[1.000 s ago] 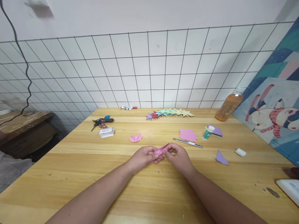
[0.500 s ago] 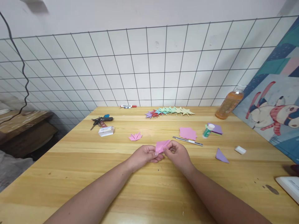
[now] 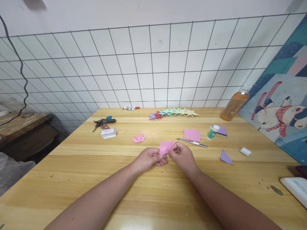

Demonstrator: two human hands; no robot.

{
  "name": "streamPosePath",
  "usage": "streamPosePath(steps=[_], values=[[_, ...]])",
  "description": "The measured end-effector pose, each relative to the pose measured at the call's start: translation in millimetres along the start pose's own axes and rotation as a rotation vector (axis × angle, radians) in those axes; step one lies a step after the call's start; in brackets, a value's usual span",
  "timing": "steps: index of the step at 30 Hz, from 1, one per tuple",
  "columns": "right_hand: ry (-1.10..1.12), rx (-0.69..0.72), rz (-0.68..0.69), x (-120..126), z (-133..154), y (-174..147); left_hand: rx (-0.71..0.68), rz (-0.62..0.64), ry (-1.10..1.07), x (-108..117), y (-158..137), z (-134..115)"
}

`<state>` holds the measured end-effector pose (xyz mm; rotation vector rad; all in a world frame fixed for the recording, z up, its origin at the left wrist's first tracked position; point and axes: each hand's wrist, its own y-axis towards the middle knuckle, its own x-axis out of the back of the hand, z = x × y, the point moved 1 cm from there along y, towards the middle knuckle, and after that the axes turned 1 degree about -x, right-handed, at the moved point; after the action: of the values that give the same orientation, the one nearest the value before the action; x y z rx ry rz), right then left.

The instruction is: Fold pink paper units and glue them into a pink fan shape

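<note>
Between my two hands is a small folded sheet of pink paper (image 3: 165,147), held just above the wooden table. My left hand (image 3: 152,157) pinches its lower left part, thumb on top and fingers underneath. With thumb and forefinger, my right hand (image 3: 181,156) grips the right edge, where a narrow flap shows. Beyond my left hand lies a pink folded paper piece with several points (image 3: 138,138). Past my right hand are a utility knife (image 3: 192,142) and a stack of pink paper squares (image 3: 192,135).
At the back stands a row of coloured folded stars (image 3: 174,112). Keys (image 3: 104,122), a small white box (image 3: 108,133) and a marker (image 3: 131,108) lie left. On the right are a glue stick (image 3: 213,132), purple folded paper (image 3: 226,157), an eraser (image 3: 245,151) and a drink bottle (image 3: 235,104).
The pink paper has turned a little flatter toward me, showing more of its face. My right fingers have shifted slightly along its edge. The view has tilted slightly.
</note>
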<state>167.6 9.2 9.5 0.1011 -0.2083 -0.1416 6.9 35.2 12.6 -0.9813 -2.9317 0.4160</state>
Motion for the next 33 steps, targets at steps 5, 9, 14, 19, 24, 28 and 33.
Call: streamPosePath(steps=[5, 9, 14, 19, 24, 28, 33], values=[[0.016, -0.011, -0.006, -0.1, -0.4, 0.4, 0.064, -0.007, -0.022, -0.9, -3.0, -4.3], [0.01, -0.023, 0.055, -0.7, 4.0, -2.0, -0.015, 0.033, -0.014, -2.6, -5.2, -8.0], [-0.036, -0.004, 0.045, -3.1, 5.1, -5.1, -0.039, -0.035, 0.025, -4.9, -0.3, -1.4], [-0.046, 0.0, 0.02, -4.3, 1.4, -3.3, -0.012, -0.054, 0.013, -6.4, 1.2, 0.5], [0.099, -0.04, 0.044, -4.3, 0.1, -1.8, -0.011, -0.079, 0.009, -6.9, -0.4, -1.0], [0.153, -0.069, 0.04, -2.9, 4.1, -2.7, -0.027, -0.088, 0.013, -7.4, -0.5, -1.0], [0.273, -0.131, 0.054, -2.3, 9.1, -4.2, -0.079, -0.121, 0.005, -6.6, 0.5, -1.0]])
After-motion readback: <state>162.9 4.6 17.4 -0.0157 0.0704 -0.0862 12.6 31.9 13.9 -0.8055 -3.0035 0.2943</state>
